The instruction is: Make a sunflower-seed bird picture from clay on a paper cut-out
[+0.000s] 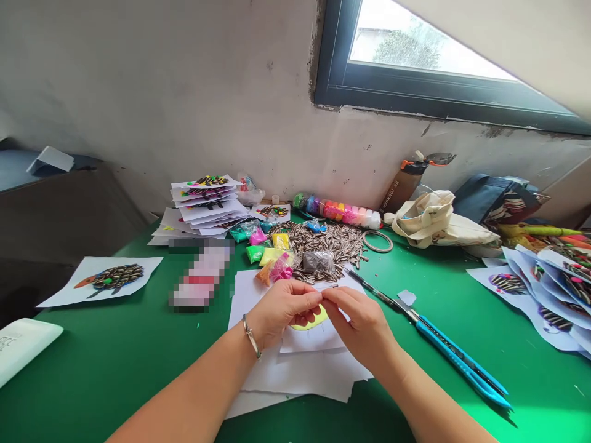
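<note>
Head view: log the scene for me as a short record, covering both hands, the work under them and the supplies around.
Left hand: fingers pinched together
Right hand: fingers pinched, tips meeting the left hand's
Held: too small to tell
Under hands: yellow shape on paper, partly hidden
Beyond hands: seeds, with packets mostly at their left
Right of paper: blue tool, lying flat
Far left: seed picture
Back right: bottle, leaning
Surface: green table
</note>
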A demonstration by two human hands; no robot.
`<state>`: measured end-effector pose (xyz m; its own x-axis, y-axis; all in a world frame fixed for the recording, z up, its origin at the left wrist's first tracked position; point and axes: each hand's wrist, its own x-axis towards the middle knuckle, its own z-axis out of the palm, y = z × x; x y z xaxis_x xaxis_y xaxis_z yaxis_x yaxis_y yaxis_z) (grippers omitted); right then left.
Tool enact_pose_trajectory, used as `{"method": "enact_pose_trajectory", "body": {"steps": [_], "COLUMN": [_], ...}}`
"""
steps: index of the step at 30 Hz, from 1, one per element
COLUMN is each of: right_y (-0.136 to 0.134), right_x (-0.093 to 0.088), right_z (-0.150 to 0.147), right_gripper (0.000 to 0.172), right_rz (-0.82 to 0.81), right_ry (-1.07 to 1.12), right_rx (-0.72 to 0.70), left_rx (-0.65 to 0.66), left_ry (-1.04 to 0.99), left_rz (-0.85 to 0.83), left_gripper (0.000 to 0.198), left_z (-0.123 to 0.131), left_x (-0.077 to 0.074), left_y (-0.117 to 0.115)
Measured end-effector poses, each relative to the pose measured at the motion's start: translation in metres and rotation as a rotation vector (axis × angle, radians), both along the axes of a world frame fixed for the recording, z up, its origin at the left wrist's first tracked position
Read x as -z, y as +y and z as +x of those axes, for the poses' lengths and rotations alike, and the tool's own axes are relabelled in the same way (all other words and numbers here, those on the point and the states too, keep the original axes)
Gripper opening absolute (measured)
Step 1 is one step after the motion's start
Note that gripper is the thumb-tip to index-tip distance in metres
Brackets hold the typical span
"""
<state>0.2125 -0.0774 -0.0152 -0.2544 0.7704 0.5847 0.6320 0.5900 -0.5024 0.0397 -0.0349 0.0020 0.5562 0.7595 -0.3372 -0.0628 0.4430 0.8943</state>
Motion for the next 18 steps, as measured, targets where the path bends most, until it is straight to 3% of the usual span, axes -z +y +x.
{"method": "enact_pose_trajectory", "body": {"steps": [18], "right_y": [-0.0022], "right_x": [0.0019], "right_z": [-0.0003], "right_gripper": [0.015], "right_rz": [-0.012], "right_ry": [-0.041], "right_rx": [-0.007], "left_rx": [0.045], "left_ry": [0.021], "left_rz": [0.019], "left_gripper": [0.032], "left_z": [-0.0019], "left_x": [0.0024], "left_y": [0.0009]}}
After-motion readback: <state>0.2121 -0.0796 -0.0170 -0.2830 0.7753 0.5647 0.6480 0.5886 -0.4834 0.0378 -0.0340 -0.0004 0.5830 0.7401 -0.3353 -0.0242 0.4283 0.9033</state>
